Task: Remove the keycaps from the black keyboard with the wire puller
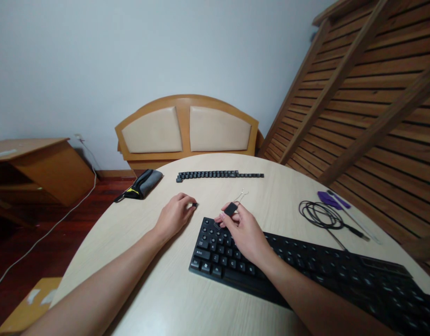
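Note:
My left hand [175, 215] rests over the table with its fingertips closed on a small black keycap [195, 204]. Above the upper left part of a black keyboard [243, 276], my right hand [244, 229] grips a keycap puller by its black handle [230, 208]. The thin wire prongs [242, 196] of the puller point away from me. Bare key posts show along the keyboard's top left rows, while the lower rows still carry their caps. Further back, several loose keycaps [207, 175] stand lined up in rows.
Left of the keycap rows lies a folded grey and black cloth pouch [146, 183] with a yellow patch. At right are a coiled black cable [318, 215], a purple cloth [328, 199] and a thin white stick [355, 218]. A padded headboard [186, 128] stands behind the round table [148, 291].

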A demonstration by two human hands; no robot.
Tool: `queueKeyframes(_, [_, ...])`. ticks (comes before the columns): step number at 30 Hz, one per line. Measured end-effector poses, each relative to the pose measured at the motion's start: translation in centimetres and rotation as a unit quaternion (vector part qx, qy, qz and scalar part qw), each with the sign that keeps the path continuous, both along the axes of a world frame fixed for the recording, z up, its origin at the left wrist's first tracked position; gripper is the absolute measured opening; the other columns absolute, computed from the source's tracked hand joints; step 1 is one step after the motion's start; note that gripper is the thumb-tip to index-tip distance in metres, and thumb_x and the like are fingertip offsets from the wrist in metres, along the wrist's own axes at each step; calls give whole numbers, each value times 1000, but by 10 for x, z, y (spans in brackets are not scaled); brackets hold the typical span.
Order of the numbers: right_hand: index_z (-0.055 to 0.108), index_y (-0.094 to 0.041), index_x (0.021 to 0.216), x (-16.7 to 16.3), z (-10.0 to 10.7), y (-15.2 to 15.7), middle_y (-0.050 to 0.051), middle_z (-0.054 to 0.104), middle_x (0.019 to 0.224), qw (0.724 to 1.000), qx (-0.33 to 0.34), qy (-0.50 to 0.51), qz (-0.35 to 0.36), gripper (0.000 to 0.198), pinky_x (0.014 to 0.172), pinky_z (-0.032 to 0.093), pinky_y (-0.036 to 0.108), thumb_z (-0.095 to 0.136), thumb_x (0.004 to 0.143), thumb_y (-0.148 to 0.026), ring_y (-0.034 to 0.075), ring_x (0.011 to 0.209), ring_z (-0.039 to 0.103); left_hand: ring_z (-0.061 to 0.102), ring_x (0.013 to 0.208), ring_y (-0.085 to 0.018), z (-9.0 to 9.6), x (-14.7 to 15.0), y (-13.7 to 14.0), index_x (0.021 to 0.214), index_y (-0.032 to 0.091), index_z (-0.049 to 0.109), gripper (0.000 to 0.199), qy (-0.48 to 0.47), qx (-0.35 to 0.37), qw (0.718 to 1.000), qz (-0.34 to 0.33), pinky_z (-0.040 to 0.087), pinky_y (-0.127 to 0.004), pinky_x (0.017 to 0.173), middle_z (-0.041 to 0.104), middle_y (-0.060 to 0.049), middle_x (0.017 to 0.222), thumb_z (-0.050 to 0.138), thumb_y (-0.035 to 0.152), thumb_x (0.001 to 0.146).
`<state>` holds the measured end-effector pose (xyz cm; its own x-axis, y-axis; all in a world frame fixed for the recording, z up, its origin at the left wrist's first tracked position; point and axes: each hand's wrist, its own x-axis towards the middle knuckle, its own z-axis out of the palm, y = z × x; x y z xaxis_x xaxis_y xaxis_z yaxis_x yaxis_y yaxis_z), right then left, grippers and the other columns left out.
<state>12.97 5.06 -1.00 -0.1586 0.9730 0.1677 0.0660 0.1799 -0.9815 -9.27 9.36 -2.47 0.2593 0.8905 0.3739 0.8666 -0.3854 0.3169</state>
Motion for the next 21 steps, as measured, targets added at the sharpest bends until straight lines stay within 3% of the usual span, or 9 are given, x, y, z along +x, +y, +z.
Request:
queueKeyframes(7, [52, -20, 94, -1, 0, 0, 6, 72, 82, 1000, 5, -3, -2, 12, 76, 56, 35, 54, 89, -30, 20, 79, 71, 60, 97, -26, 1, -6, 17, 96, 24, 68, 12, 57, 36, 998, 4, 51, -35, 79, 65, -6, 100, 58, 24, 89])
queueKeyframes(14, [52, -20, 94, -3, 1, -1, 7, 72, 82, 1000, 5, -2, 1, 11, 75, 56, 35, 54, 89, -29, 21, 80, 71, 54, 106, -28, 16, -21, 79, 101, 23, 68, 17, 78, 99, 992, 14, 47, -40, 93, 64, -8, 110, 55, 24, 91])
queueKeyframes(21, [52, -20, 94, -3, 3, -2, 6, 73, 83, 1000, -2, -2, 6, 10, 75, 55, 34, 53, 90, -29, 20, 81, 72, 50, 112, -30, 0, -30, 107, 102, 22, 70, 18, 66, 140, 987, 49, 45, -45, 97, 59, -10, 121, 58, 28, 91])
